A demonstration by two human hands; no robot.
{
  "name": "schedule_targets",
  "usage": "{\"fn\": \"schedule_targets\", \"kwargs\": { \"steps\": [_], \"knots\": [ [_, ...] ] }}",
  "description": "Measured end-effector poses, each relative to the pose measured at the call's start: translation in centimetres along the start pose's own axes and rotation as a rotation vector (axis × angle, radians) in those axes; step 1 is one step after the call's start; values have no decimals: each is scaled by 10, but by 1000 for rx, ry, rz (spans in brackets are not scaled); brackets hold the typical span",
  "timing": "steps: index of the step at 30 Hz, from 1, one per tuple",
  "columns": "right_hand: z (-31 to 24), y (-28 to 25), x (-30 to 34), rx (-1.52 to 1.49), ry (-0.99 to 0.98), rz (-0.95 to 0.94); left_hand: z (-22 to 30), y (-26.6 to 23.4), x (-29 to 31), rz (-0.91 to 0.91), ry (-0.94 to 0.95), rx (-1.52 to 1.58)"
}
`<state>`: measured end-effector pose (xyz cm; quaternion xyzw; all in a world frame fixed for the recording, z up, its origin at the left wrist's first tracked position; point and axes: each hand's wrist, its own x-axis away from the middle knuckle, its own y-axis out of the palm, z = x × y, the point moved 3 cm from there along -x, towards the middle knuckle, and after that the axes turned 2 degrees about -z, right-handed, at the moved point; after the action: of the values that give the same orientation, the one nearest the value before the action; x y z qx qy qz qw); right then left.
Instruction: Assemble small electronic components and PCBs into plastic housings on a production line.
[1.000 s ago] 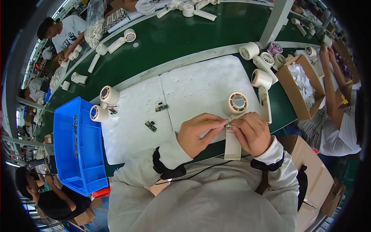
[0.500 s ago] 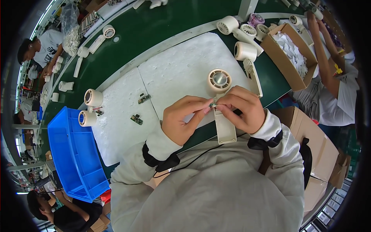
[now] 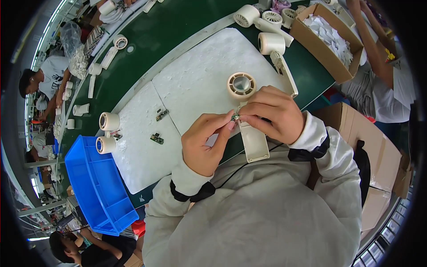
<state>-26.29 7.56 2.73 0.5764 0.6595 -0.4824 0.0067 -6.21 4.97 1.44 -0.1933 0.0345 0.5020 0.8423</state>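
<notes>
A small green circuit board is pinched between the thumb and forefinger of my left hand. My right hand closes its thumb and fingers right against the board's other side; what they grip there is too small to make out. Under my hands lies an open cream handheld-fan housing, its round head on the white foam sheet and its hollow handle pointing toward me. Two more circuit boards rest on the foam to the left, one farther and one nearer.
Left of the foam stands a blue divided bin, with two cream fan heads beside it. Fan parts and a cardboard box of white pieces sit at the far right. Co-workers are at both sides.
The whole view has shifted slightly. Both hands stay together at the small board over the fan housing, with only slight finger movement.
</notes>
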Motion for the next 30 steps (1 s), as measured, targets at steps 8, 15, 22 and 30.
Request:
{"fn": "schedule_targets", "kwargs": {
  "steps": [8, 15, 22, 30],
  "knots": [
    [-11, 8, 7, -160, 255, 107, 18, 11, 7, 136, 134, -364],
    [-17, 10, 13, -392, 531, 216, 28, 29, 5, 154, 247, -584],
    [-12, 7, 15, -462, 569, 342, 45, 34, -11, 41, 350, -803],
    [4, -1, 14, -495, 528, 381, 52, 20, -40, -218, 183, -447]
  ]
}}
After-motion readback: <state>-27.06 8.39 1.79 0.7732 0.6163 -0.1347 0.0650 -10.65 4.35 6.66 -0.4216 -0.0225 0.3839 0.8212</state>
